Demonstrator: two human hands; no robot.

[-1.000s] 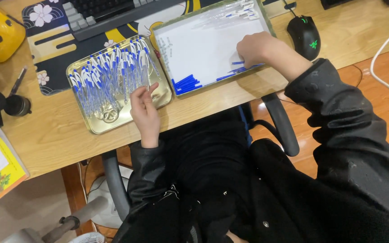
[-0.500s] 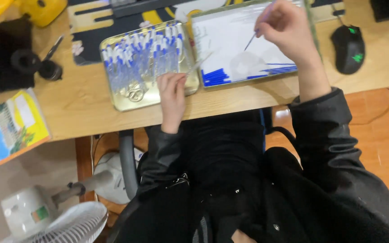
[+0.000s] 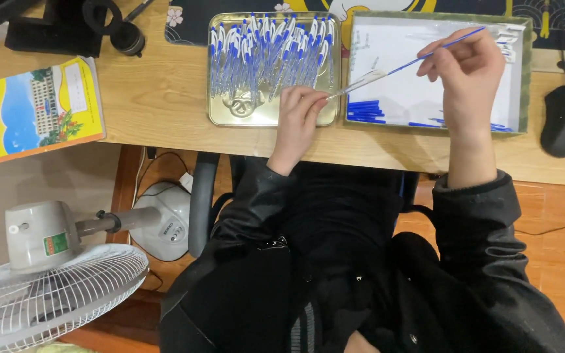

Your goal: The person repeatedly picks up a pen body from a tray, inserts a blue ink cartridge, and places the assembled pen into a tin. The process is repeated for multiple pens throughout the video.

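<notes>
A clear pen barrel (image 3: 359,84) is pinched by the left hand (image 3: 299,117) at upper centre; a thin blue refill (image 3: 446,47) is gripped by the right hand (image 3: 467,68)

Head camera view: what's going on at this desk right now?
A person seated at a wooden desk is handling pen parts. The left hand pinches a clear pen barrel at the edge of a gold tray heaped with blue-and-white pens. The right hand holds a thin blue refill above a white-lined tray, where blue refills lie along the near edge. The refill's tip points toward the barrel.
</notes>
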